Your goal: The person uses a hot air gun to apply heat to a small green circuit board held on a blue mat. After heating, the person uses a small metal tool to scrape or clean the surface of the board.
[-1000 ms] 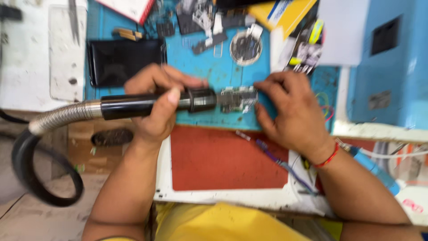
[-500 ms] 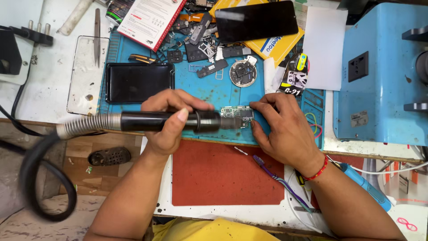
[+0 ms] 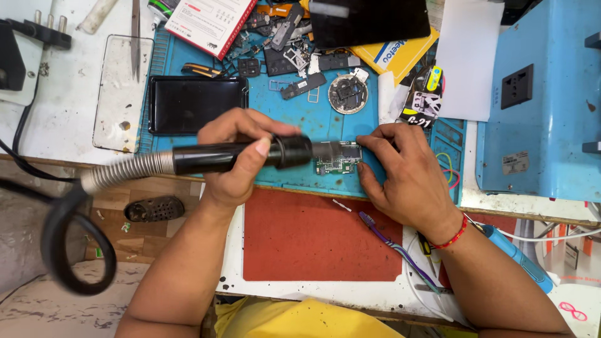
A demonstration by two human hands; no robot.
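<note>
On the blue work mat (image 3: 294, 119) at frame centre, the left hand (image 3: 235, 159) gripped a rigid hot-air wand (image 3: 238, 156) while right hand (image 3: 407, 172) fingertips pinned a light, likely fragile circuit board (image 3: 341, 164) by its edge.

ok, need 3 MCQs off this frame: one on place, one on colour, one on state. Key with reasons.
1. Where does the circuit board lie?
A. on the blue mat
B. on the red mat
C. on the bare floor

2. What colour is the band on the right hand wrist?
A. green
B. red
C. white

3. How does the left hand stand to the black hot-air handle?
A. apart from it
B. resting a fingertip on it
C. closed around it in a full grip

Key: 1 A, the board sits on the blue mat just past the red one. 2 B, a red band circles the wrist. 3 C, fingers wrap over the handle and the thumb lies along it, nozzle aimed at the board that the right hand's fingers steady.
</note>
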